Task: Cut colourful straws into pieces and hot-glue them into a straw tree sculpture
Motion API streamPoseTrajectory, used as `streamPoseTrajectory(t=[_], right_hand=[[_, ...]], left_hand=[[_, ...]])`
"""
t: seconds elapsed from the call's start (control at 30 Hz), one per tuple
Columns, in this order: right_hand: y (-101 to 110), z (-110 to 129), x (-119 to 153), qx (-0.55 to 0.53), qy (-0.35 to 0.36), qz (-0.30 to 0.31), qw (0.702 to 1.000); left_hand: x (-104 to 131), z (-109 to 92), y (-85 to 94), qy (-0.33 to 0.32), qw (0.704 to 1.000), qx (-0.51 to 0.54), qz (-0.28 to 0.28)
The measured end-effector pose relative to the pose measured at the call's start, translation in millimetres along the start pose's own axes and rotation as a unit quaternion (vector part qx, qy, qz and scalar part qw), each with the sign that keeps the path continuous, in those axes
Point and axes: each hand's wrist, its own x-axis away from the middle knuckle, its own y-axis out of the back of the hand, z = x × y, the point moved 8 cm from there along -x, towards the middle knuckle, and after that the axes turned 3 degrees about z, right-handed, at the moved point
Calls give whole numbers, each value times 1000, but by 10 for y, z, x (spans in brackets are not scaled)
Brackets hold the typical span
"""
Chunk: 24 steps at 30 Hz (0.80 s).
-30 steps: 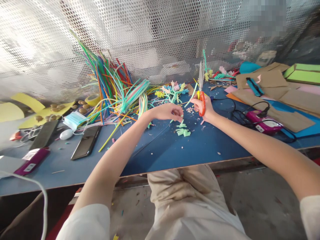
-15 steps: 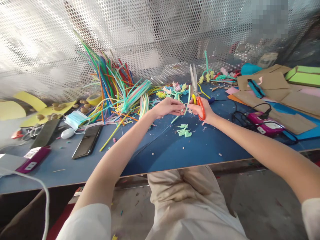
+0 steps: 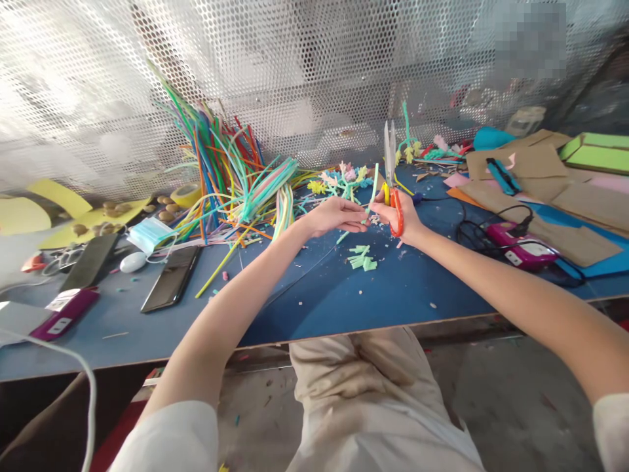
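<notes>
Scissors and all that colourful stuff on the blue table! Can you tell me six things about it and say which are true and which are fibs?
1. The right hand holds the scissors. True.
2. The light green strip is at the fingertips of the left hand and the right hand. True.
3. The scissors' tips point at the left hand. False: they point away from it, up in the picture.
4. The short green pieces are all standing upright. False: they lie in a loose bunch on the blue table.
5. The phone is to the left of the short green pieces. True.
6. The face mask is red. False: it is light blue.
</notes>
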Motion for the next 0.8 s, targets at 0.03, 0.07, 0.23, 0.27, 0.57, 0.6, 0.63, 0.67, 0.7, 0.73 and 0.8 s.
streamPoseTrajectory(t=[0.03, 0.07, 0.23, 0.27, 0.57, 0.6, 0.63, 0.67, 0.7, 0.73, 0.8], right_hand=[[-2, 2, 2, 5, 4, 1, 1000], [-7, 8, 5, 9, 8, 3, 1000], [-43, 36, 28, 16, 10, 16, 1000], [-46, 39, 33, 17, 8, 16, 1000], [-81, 22, 40, 24, -3, 45, 999], [-97, 25, 43, 27, -5, 60, 998], [-111, 33, 47, 34, -7, 72, 997], [-123, 46, 54, 47, -8, 83, 995], [-132, 64, 62, 66, -6, 92, 994], [-141, 83, 69, 89, -2, 99, 991], [-157, 107, 83, 134, 5, 109, 985]], left_hand=[[0, -2, -4, -1, 1000, 0, 0], [1, -7, -7, -2, 1000, 0, 0], [11, -42, -14, -11, 1000, 2, -3], [11, -43, -15, -12, 1000, 2, -4], [70, -207, 121, -34, 997, -50, -51], [112, -306, 206, -57, 993, -66, -77], [171, -412, 319, -79, 987, -72, -116], [239, -515, 427, -97, 981, -78, -150], [310, -612, 522, -111, 974, -85, -177], [379, -698, 603, -121, 968, -91, -198], [491, -823, 701, -129, 962, -104, -218]])
